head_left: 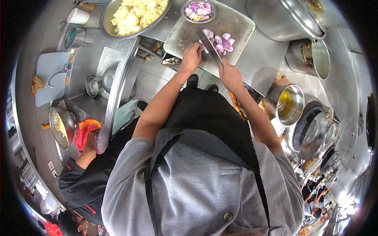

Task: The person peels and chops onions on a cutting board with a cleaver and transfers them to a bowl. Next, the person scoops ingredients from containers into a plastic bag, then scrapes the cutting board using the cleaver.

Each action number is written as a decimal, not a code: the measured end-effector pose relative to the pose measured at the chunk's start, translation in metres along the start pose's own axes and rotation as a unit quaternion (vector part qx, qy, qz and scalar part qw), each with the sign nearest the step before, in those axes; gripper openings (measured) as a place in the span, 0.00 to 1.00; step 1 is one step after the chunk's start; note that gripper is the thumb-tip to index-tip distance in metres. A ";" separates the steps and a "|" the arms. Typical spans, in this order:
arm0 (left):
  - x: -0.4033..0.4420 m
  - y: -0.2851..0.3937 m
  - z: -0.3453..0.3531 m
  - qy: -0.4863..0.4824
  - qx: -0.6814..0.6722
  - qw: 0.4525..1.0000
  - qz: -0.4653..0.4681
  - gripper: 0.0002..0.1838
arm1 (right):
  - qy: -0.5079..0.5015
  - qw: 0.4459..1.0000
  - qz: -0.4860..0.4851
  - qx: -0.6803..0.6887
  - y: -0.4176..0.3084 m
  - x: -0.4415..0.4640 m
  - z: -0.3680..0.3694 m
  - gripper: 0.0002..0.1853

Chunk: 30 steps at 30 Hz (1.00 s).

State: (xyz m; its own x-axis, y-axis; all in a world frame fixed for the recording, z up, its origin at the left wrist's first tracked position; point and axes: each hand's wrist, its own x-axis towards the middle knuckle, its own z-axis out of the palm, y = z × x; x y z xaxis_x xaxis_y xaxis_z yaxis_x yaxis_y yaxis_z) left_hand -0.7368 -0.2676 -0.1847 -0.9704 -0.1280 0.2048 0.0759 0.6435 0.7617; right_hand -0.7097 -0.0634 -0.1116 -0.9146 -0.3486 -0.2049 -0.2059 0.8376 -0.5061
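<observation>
My right hand [231,75] is closed round the handle of a kitchen knife [211,48], its broad blade slanting up and left over the cutting board [181,33]. Left of the blade, my left hand [191,58] has its fingers curled together at a piece of red onion [203,48], only a little of which shows. Cut red onion pieces [224,44] lie loose on the board, mostly right of the blade. At the board's far edge stands a metal bowl [183,11] with more onion and pale yellowish pieces in it.
A large bowl [103,24] of yellow mash stands far left of the board. Big pots [271,19] and a pot of yellow oil [283,118] are on the right. Beside the sink [78,74], a co-worker's hand [89,144] holds a red cloth [83,133] near a pan [63,126].
</observation>
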 end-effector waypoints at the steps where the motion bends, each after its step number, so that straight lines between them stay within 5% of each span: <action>1: 0.001 0.000 -0.001 -0.001 -0.004 1.000 -0.005 0.05 | 0.000 1.000 0.004 0.006 -0.003 -0.001 -0.002 0.13; 12: 0.018 -0.004 0.016 -0.022 -0.029 0.998 0.042 0.08 | 0.057 0.990 0.051 0.117 0.010 -0.014 0.004 0.11; 15: 0.043 0.016 0.011 0.031 0.010 0.999 -0.041 0.11 | 0.077 0.981 0.083 0.160 0.020 -0.029 -0.009 0.12; 19: 0.092 -0.018 0.018 -0.077 0.087 0.976 0.183 0.17 | 0.041 0.974 0.101 0.200 0.025 -0.054 -0.025 0.12; 23: 0.107 -0.024 0.012 -0.164 0.049 0.985 0.034 0.15 | -0.021 0.980 0.076 0.184 0.035 -0.056 -0.013 0.14; 27: 0.077 -0.009 -0.025 0.010 0.042 0.997 -0.058 0.13 | -0.071 0.976 0.070 0.194 0.034 -0.024 0.003 0.16; 30: 0.041 -0.015 -0.020 0.058 0.085 0.994 0.024 0.12 | -0.027 0.979 0.060 0.195 0.043 -0.004 0.015 0.16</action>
State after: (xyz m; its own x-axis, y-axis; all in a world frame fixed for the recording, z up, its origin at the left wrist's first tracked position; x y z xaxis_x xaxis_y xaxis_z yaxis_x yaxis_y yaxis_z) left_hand -0.7732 -0.2974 -0.1752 -0.9330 -0.1739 0.3150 0.0721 0.7673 0.6372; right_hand -0.7099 -0.0327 -0.1449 -0.9017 -0.2893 -0.3213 0.0596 0.6530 -0.7550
